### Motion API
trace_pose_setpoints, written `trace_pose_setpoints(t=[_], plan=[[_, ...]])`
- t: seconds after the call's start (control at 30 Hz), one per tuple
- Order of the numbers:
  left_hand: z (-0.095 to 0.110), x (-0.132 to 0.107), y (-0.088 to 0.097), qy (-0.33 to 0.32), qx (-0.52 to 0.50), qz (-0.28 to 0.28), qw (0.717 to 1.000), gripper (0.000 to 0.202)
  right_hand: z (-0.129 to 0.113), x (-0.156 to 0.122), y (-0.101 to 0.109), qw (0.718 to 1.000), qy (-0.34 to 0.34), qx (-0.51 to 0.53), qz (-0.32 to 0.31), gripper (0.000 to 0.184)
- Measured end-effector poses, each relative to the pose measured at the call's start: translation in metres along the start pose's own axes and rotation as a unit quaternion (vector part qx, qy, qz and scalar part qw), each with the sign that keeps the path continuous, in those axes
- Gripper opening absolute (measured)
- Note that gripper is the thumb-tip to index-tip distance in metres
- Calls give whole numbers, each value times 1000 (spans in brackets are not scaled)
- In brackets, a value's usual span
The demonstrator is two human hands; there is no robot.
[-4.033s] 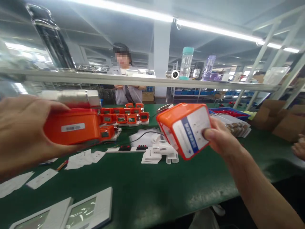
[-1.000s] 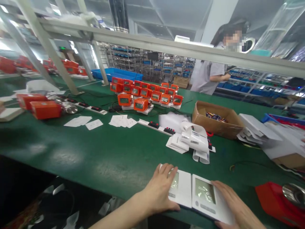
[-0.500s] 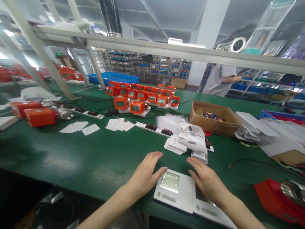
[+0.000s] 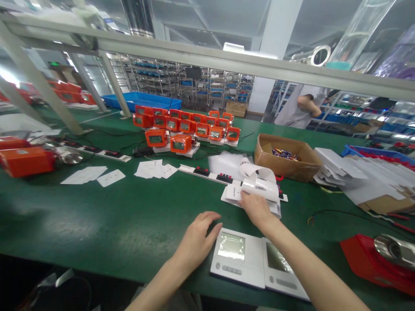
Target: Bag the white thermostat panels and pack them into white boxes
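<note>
My right hand [image 4: 257,209] reaches over the table to a small stack of white printed cards [image 4: 228,199]. Its fingertips are closed at the right edge of the top white card [image 4: 234,191]; the thumb is mostly hidden. My left hand [image 4: 199,237] holds nothing, its thumb and fingers apart and curved, just left of a white panel device with a screen [image 4: 238,268]. A second white device [image 4: 281,276] lies against the first one's right side, partly covered by my right forearm. Beside my right fingers curls a strip of white labels [image 4: 259,188].
Orange lamp-like units [image 4: 180,144] stand in rows at the back. A cardboard box [image 4: 288,157] holds small parts. White strips with black-and-red terminals [image 4: 201,171] cross the table. At right sits a red housing [image 4: 366,261]. A person [image 4: 300,106] stands beyond the table.
My right hand has moved forward from above the right-hand device to the card stack, closing at the top card. My left hand has shifted slightly downward. The camera view has shifted a little.
</note>
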State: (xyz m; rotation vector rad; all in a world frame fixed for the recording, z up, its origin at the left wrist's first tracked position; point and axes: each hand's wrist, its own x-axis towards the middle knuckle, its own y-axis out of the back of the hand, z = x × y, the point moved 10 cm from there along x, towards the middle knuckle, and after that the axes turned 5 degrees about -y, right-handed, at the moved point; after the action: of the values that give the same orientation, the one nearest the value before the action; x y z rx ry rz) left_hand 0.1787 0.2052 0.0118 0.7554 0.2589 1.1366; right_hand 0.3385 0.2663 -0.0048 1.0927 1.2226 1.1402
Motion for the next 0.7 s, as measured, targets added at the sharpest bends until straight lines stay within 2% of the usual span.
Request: trace_pose_setpoints(t=[0.17, 0.37, 0.5, 0.7], plan=[[-6, 22, -2, 6, 0, 10, 1000, 25, 6, -4, 6, 1000, 9, -1, -2, 32], [-23, 60, -5, 51, 11, 20, 998, 26, 4, -4, 3, 999, 27, -17, -4, 36], [-24, 85, -4, 73, 15, 25, 997, 26, -3, -6, 1, 998, 53, -30, 1, 28], [-32, 94, -6, 127, -23, 28, 991, 26, -7, -12, 1, 996, 75, -24, 32, 25]])
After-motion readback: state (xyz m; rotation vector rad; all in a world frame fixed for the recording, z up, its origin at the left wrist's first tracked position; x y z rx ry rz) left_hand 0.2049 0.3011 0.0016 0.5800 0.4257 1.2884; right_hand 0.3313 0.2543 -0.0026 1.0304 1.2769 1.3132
